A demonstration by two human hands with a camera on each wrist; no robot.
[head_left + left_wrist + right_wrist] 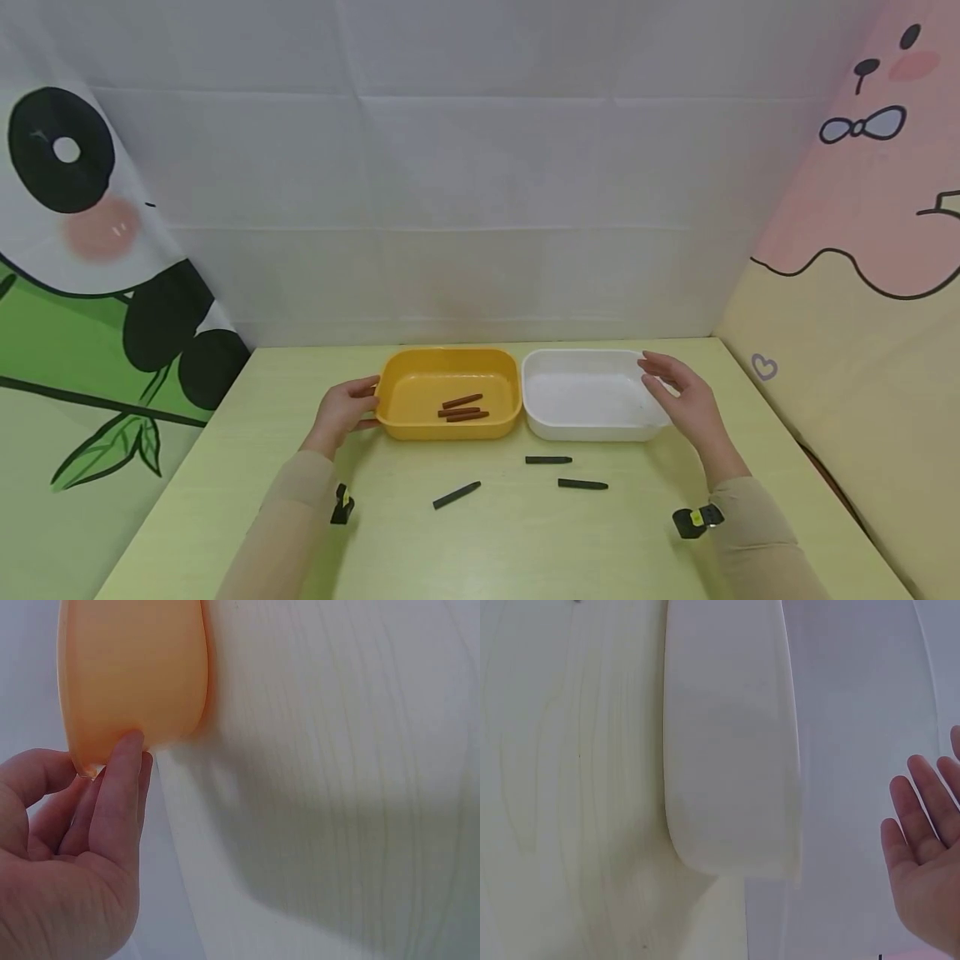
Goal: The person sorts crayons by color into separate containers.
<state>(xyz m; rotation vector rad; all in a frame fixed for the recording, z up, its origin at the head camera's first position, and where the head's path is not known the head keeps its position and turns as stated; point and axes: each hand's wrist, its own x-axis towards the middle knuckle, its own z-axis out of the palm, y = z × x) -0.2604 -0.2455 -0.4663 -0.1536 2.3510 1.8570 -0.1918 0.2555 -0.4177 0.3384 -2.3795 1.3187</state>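
Note:
My left hand [347,410] grips the left end of a yellow tray [450,432]. In the left wrist view that hand [82,847] has a finger against the tray's outer wall [139,675] and another digit at its rim. Brown crayons [463,411] lie together in the yellow tray's right half. Beside it stands a white tray [577,400] with nothing visible inside. My right hand [686,400] is over the white tray's right end, fingers extended. In the right wrist view the hand [930,855] is apart from the white tray's wall [731,750], holding nothing.
Three dark crayons lie on the table in front of the trays: one at left [457,495], one in the middle [548,460], one further right [582,484]. A white curtain [480,208] hangs behind the table [405,558]. Printed cloths flank both sides.

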